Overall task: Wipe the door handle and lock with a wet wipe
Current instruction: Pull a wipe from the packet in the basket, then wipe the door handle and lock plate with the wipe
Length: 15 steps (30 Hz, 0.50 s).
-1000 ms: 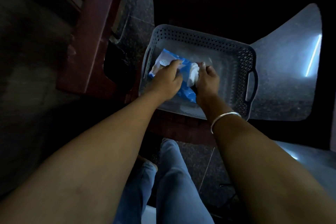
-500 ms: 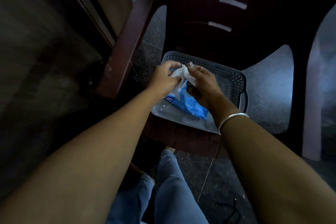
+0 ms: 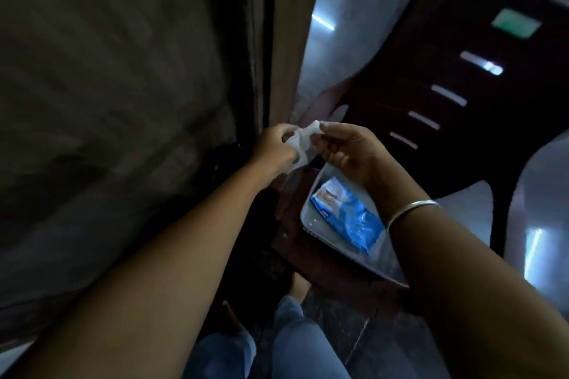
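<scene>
A white wet wipe (image 3: 300, 146) hangs crumpled between both my hands, held up above the basket. My left hand (image 3: 275, 148) grips its lower left part and my right hand (image 3: 349, 151) pinches its top edge with thumb and fingers. The blue wipes pack (image 3: 346, 215) lies below in the grey basket (image 3: 308, 224). The dark wooden door (image 3: 123, 101) fills the left of the view, blurred. No handle or lock can be made out on it.
The basket rests on the seat of a dark red plastic chair (image 3: 477, 101) to the right. A lighter door frame edge (image 3: 292, 40) rises just behind my hands. My jeans legs (image 3: 295, 344) and the grey tiled floor (image 3: 354, 332) are below.
The wipe came fully out of the pack and both hands lifted it up and left, away from the basket. The pack stayed in the basket. My head has turned toward the door.
</scene>
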{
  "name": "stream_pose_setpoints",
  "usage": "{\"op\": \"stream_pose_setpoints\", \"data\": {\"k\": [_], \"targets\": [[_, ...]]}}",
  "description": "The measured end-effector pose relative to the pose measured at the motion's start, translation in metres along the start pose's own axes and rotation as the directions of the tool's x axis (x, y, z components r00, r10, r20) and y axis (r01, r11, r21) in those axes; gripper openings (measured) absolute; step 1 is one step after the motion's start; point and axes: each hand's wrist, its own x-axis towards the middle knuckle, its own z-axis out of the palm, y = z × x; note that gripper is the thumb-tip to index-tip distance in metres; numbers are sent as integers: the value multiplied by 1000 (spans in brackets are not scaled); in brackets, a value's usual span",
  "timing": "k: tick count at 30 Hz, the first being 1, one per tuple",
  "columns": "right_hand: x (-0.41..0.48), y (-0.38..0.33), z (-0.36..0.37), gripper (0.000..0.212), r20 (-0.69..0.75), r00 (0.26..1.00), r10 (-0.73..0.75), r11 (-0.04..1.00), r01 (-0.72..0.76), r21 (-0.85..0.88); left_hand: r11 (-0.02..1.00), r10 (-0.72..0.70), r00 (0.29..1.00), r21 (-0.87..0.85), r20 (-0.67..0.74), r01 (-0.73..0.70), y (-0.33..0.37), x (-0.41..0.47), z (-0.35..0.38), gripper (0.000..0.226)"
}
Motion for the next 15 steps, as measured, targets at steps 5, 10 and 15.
{"op": "stream_pose_setpoints", "data": {"k": [5, 10, 15], "targets": [[-16, 6, 96, 18, 237, 969, -68, 976, 114, -186, 986, -9, 990, -165, -143, -15, 24, -40, -85, 31], [-35, 32, 205, 16, 374, 926, -53, 901, 206, -382, 958, 39, 935, -254, -353, -136, 33, -98, -177, 14], [-80, 64, 296, 5, 507, 862, 2, 821, 289, -493, 940, 62, 839, -251, -541, -231, 25, -170, -256, 25]]}}
